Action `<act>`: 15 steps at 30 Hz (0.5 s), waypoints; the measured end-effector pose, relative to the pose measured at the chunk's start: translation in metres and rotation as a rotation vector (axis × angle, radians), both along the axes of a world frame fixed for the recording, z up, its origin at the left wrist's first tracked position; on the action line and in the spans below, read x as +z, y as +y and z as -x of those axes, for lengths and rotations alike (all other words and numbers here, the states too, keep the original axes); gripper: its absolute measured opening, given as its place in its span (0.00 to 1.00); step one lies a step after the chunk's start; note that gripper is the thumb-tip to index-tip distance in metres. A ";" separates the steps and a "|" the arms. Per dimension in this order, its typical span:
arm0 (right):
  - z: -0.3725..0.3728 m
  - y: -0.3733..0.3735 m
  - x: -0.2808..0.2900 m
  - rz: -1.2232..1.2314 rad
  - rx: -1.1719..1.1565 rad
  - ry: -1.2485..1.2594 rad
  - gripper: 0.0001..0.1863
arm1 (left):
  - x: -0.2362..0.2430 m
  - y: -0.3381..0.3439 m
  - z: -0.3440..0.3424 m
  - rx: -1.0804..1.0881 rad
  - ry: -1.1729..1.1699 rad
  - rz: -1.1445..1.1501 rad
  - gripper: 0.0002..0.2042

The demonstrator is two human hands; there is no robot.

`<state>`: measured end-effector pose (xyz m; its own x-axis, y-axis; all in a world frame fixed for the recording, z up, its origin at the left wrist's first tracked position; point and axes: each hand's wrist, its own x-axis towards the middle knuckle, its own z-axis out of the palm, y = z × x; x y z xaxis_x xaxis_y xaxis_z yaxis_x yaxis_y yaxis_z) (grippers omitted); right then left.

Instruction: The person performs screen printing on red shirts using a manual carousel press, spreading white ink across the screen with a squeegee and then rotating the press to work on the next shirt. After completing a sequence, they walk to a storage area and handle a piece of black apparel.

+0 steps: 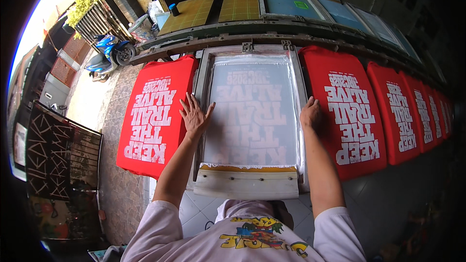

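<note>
A screen-printing frame lies flat in front of me, its pale mesh showing blocky lettering through it. My left hand rests at the frame's left side, fingers spread, between it and a red shirt with white print. On the opposite side, my right hand is closed over the frame's right edge, thumb and fingers bent. Across the near end of the mesh lies a wide squeegee with a metal holder, untouched by either hand. Two hinge clamps sit at the frame's far end.
More printed red shirts line up to the right on boards. Behind the metal rail stand yellow boards and other screens. A blue motorbike is parked at far left, near a dark lettered panel.
</note>
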<state>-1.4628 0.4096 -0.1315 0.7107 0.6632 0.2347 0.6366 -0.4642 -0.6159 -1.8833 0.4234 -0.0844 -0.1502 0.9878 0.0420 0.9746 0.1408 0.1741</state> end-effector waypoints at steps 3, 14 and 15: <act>-0.006 0.003 -0.005 0.003 0.030 0.067 0.29 | 0.004 0.007 0.000 -0.144 0.072 0.015 0.56; 0.001 -0.015 0.021 -0.022 0.116 0.113 0.35 | -0.006 0.099 0.005 -0.221 0.049 -0.117 0.59; 0.002 -0.016 0.023 -0.012 0.124 0.123 0.35 | -0.008 0.105 0.004 -0.224 0.075 -0.127 0.59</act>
